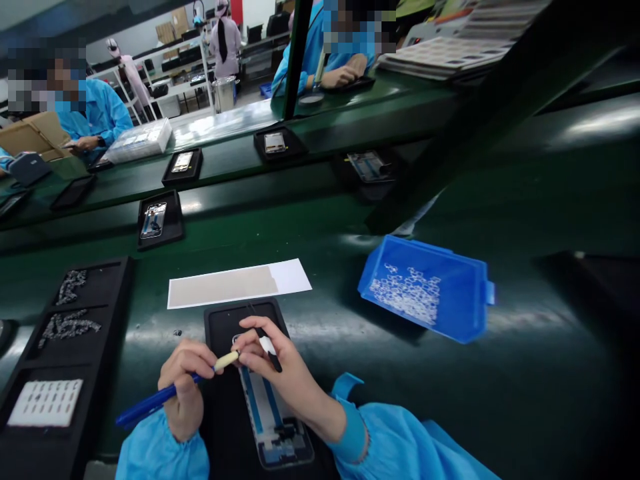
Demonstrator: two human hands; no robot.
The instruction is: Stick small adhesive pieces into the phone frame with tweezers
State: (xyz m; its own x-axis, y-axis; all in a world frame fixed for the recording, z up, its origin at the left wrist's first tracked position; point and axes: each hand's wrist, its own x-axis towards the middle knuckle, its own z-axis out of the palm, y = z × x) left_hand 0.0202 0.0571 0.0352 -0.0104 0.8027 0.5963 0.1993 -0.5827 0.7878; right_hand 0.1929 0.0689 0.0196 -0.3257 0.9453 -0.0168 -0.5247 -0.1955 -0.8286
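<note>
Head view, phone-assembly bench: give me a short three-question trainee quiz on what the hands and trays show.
1. True or false: the left hand grips a blue pen-like tool with a cream tip.
2. Which lies nearest beyond the black phone tray? A) the paper sheet B) the blue parts bin C) the black compartment tray
3. Fill in: the right hand holds a thin ____ tool over the phone frame.

Key: 1 true; 2 A; 3 black.

A blue pen-like tool (165,395) with a cream tip slants across a phone frame (273,417) — lying flat in a black tray (220,323).
</note>
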